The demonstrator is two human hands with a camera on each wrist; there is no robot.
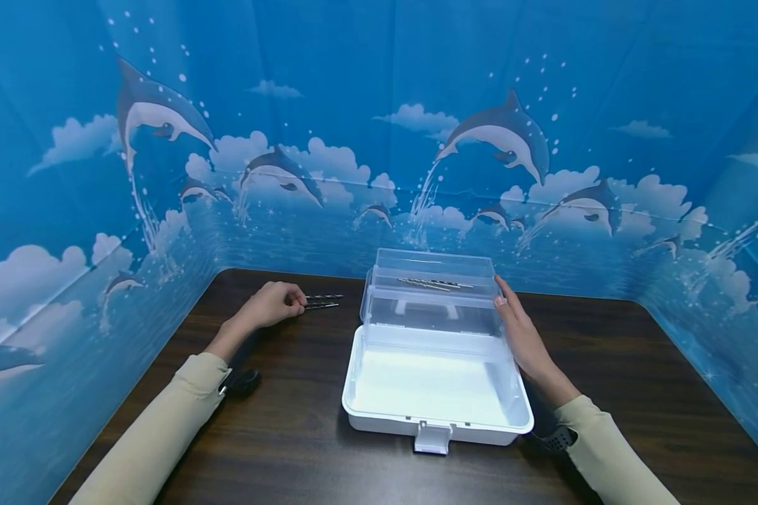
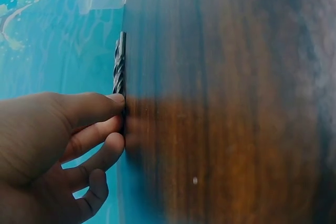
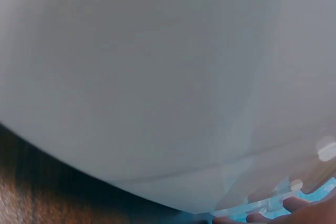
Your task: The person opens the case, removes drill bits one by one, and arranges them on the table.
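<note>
At the table's far left, my left hand (image 1: 271, 305) pinches dark twist drill bits (image 1: 322, 306) low at the tabletop, thumb against fingertips. In the left wrist view, the spiral drill bits (image 2: 120, 61) stick out beyond the thumb and index finger; their other ends are hidden. A white toolbox (image 1: 436, 435) stands open in the centre with its clear trays (image 1: 432, 312) raised at the back. Several silvery and dark drill bits (image 1: 434, 284) lie in the upper tray. My right hand (image 1: 524, 333) holds the right edge of the raised trays, thumb on the near side.
The toolbox's front latch (image 1: 432, 438) hangs down toward me. A dark wooden table (image 1: 290, 400) carries everything. Behind and at both sides hangs a blue dolphin-print cloth (image 1: 341, 105). The box's white side (image 3: 157, 77) fills most of the right wrist view.
</note>
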